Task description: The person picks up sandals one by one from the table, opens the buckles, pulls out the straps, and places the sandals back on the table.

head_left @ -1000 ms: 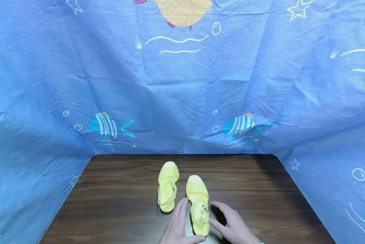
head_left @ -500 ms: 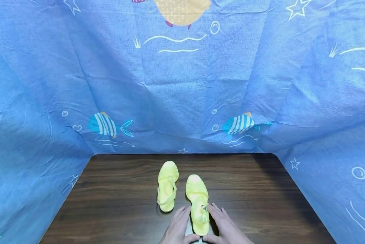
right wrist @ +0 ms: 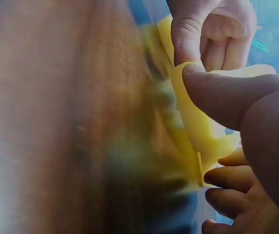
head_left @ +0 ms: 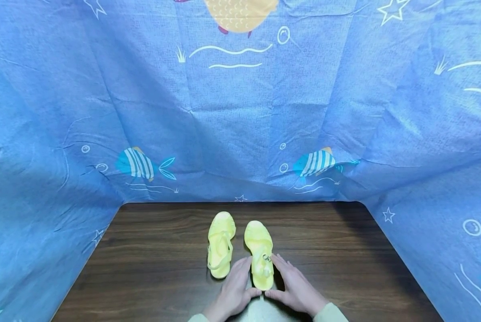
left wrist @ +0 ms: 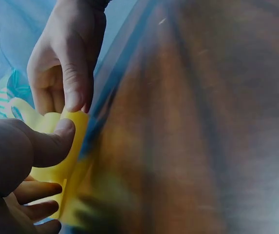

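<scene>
Two yellow sandals lie on the table, toes pointing away from me. Around the heel of the right sandal (head_left: 258, 237) are both hands. My left hand (head_left: 235, 288) holds its left side, and my right hand (head_left: 290, 284) its right side near the round buckle. The thumbs meet behind the heel. In the left wrist view, the left thumb (left wrist: 56, 141) presses the heel's back while the fingers lie along the side. The right wrist view has the right thumb (right wrist: 212, 90) on the same heel. The left sandal (head_left: 220, 246) sits untouched, slightly farther away.
A dark wood-grain table (head_left: 152, 259) carries both sandals. Blue cloth (head_left: 232, 134) printed with fish and stars hangs behind it and along both sides. A pale strip (head_left: 262, 308) shows on the near part between my forearms.
My right hand has closed in on the sandal's side, and both thumbs have come behind the heel. The right sandal has slid a little forward with both hands. The left sandal stays put.
</scene>
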`<state>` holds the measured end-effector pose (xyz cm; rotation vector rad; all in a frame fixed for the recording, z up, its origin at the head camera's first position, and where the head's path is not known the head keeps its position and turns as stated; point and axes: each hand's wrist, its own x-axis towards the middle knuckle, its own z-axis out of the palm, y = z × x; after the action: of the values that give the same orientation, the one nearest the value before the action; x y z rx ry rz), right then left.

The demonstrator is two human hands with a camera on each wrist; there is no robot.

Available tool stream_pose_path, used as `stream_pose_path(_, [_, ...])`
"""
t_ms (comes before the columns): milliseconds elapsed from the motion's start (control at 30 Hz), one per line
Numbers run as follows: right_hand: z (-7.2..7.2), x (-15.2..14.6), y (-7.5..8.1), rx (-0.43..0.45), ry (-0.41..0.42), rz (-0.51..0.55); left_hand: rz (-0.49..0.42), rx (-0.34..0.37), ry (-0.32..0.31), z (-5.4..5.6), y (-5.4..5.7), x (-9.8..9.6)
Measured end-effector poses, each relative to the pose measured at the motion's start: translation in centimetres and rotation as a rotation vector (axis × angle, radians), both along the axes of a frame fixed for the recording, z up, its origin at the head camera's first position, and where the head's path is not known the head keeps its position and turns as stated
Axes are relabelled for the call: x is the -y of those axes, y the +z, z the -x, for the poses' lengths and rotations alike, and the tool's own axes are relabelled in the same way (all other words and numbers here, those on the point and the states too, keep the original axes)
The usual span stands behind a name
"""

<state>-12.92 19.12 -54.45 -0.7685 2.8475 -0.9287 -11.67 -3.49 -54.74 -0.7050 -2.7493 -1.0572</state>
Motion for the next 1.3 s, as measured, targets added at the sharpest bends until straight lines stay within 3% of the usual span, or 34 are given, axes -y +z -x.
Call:
stream_pose_path(200, [1.5,0.2,0.0,-0.012,-0.014,0.002,0.040,0.074,0.038,1.2,0.6,-0.8])
stream_pose_path(467, [2.2,0.4,-0.1,0.023,-0.024,-0.006,0.047,0.148,0.035,1.9,0.6,-1.0])
stream_pose_path(733, [2.7,0.6,-0.4,0.030,-0.025,0.002,0.086,0.115,0.047,2.0,0.7,-1.0])
stream_pose_path(933, [1.7,-0.5,0.0,0.020,-0.047,-0.008,0.100,0.072,0.035,0.6,1.4,0.1])
stream_pose_path(1067, [0.7,-1.7,0.4,0.017,-0.093,-0.023,0.107,-0.015,-0.052,-0.5,1.0,1.8])
stream_pose_path(1133, [0.1,-2.4,0.4,0.005,-0.118,-0.030,0.095,-0.086,-0.162,-0.3,-0.6,3.1])
stream_pose_path(1267, [-0.8,-4.1,0.3,0.038,-0.163,-0.043,-0.033,-0.152,-0.397,0.2,-5.0,6.1])
stream_pose_path(1300, [-1.1,-4.5,0.3,0.058,-0.175,-0.045,-0.077,-0.162,-0.438,0.1,-5.4,6.9])
